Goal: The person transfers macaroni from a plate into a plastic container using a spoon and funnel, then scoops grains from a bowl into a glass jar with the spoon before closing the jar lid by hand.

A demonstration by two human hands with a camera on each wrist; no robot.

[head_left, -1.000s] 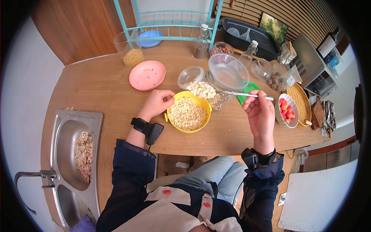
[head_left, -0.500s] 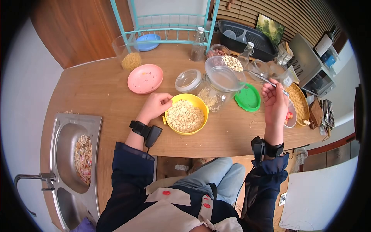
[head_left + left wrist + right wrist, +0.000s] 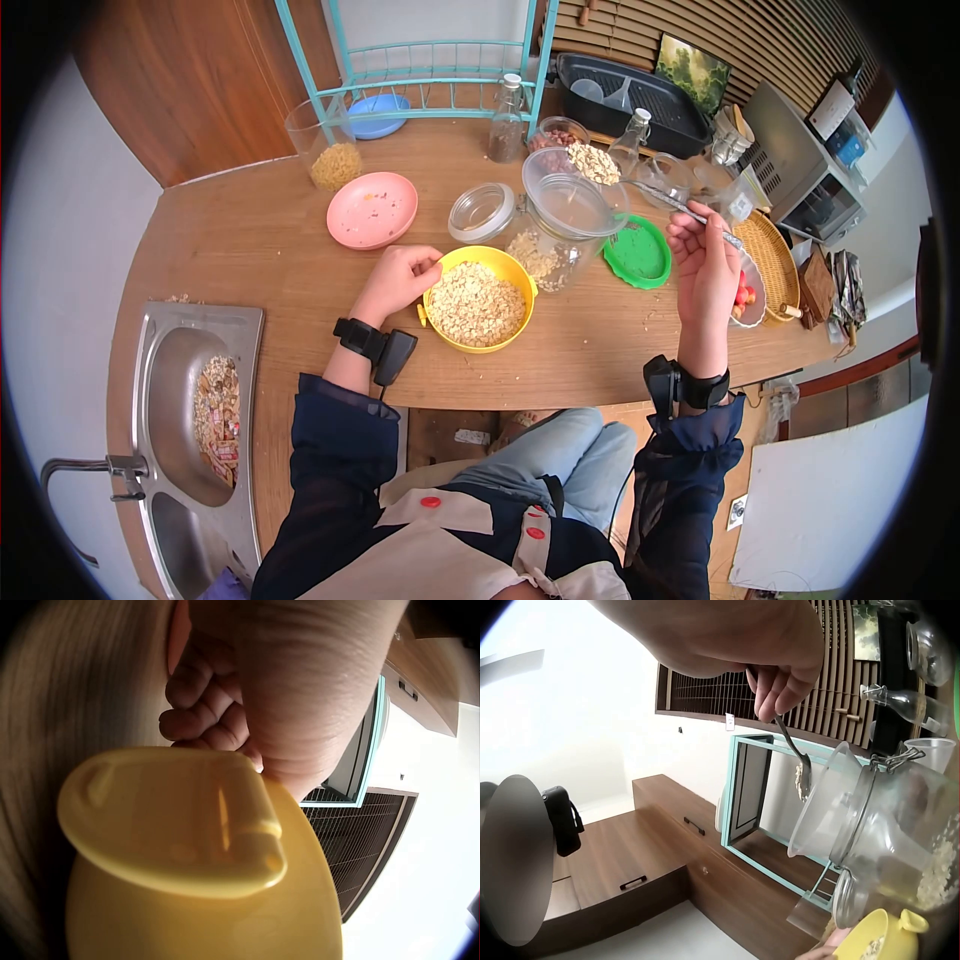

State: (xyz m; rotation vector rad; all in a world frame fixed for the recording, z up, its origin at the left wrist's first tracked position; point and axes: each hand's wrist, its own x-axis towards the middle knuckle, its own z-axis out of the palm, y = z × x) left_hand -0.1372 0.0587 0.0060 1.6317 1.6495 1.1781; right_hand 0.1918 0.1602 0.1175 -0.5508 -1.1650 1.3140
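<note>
The yellow bowl [image 3: 478,300] holds oat flakes; my left hand [image 3: 395,283] grips its left rim. In the left wrist view, curled fingers [image 3: 206,712] lie behind the bowl's tab [image 3: 165,817]. My right hand [image 3: 705,262] pinches a metal spoon [image 3: 665,195] heaped with oats [image 3: 593,163]. That heap is over the far rim of a clear funnel [image 3: 570,200], which sits in the mouth of a glass jar [image 3: 548,258] with some oats inside. In the right wrist view, the spoon [image 3: 789,739] tilts beside the wide opening of the funnel [image 3: 821,802].
Left of the jar are its open glass lid [image 3: 482,212] and a pink plate [image 3: 372,210]. A green lid [image 3: 637,252], fluted bowl [image 3: 750,290] and basket [image 3: 768,262] are to the right. Glass bottles [image 3: 506,125] and a turquoise rack [image 3: 430,85] stand behind.
My right hand has moved right, carrying the loaded spoon from above the yellow bowl to the funnel. My left hand keeps its grip on the bowl's rim.
</note>
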